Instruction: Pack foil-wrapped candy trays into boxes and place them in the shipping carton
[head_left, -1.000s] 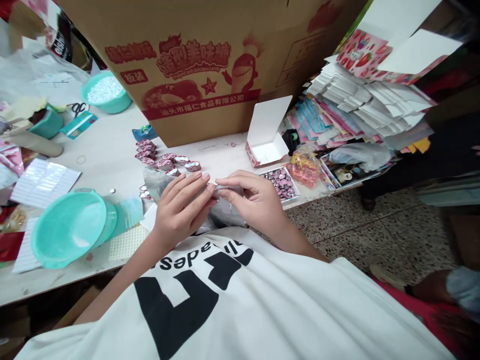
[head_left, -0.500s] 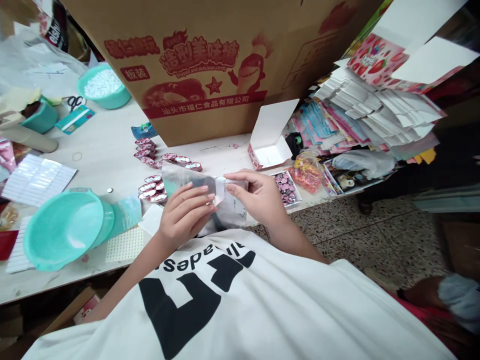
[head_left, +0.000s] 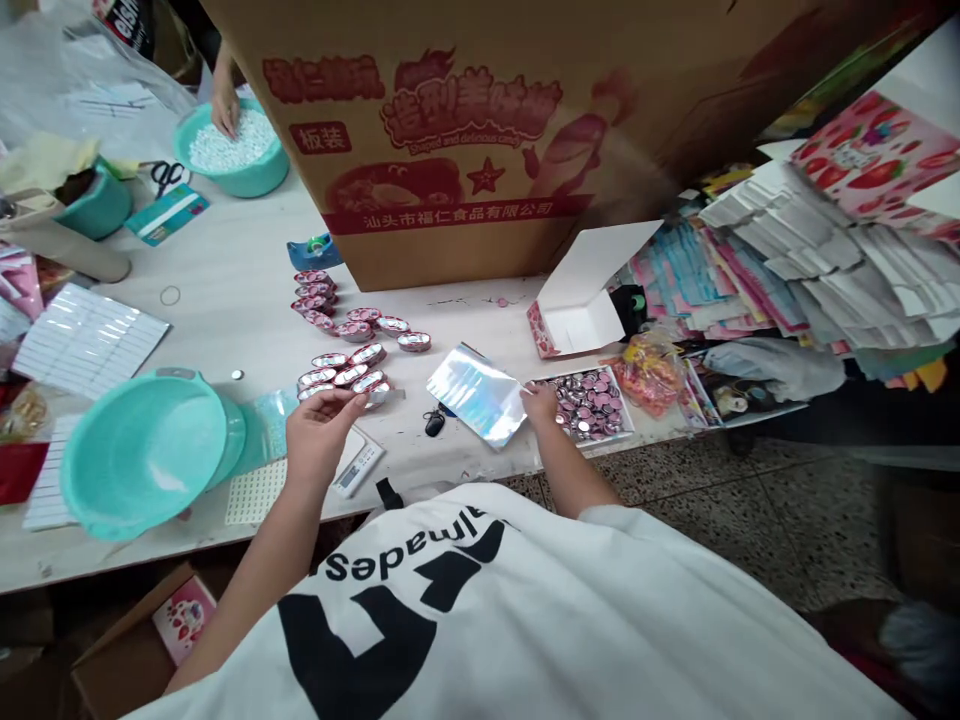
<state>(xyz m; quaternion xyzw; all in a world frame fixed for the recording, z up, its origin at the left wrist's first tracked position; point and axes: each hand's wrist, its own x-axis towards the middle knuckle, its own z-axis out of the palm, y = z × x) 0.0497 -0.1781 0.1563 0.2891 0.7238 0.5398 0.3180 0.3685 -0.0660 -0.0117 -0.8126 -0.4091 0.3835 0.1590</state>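
My right hand (head_left: 541, 405) pinches the right edge of a shiny silver pouch (head_left: 478, 393), which hangs tilted over the table. To the left, my left hand (head_left: 322, 432) is closed at the fingertips, and a small translucent strip (head_left: 394, 396) sticks out from them. Just beyond that hand stand rows of small red-and-white oval packs (head_left: 351, 374). Under its wrist lies a small digital scale (head_left: 358, 472), partly hidden. A white tray of pink round pieces (head_left: 592, 403) is beside my right hand. Between the hands lies a small black object (head_left: 434, 423).
A large cardboard carton (head_left: 442, 250) blocks the back. An open white box (head_left: 581, 318) stands right of it, near stacked flat cartons (head_left: 817, 250). At left are a turquoise basin (head_left: 90, 430) and a bowl of white pieces (head_left: 262, 180), with another person's hand (head_left: 225, 103) in it.
My hands have moved apart, the left one leaving the pouch. The pouch has swung out from my body in my right hand. Another person's hand has appeared at the bowl.
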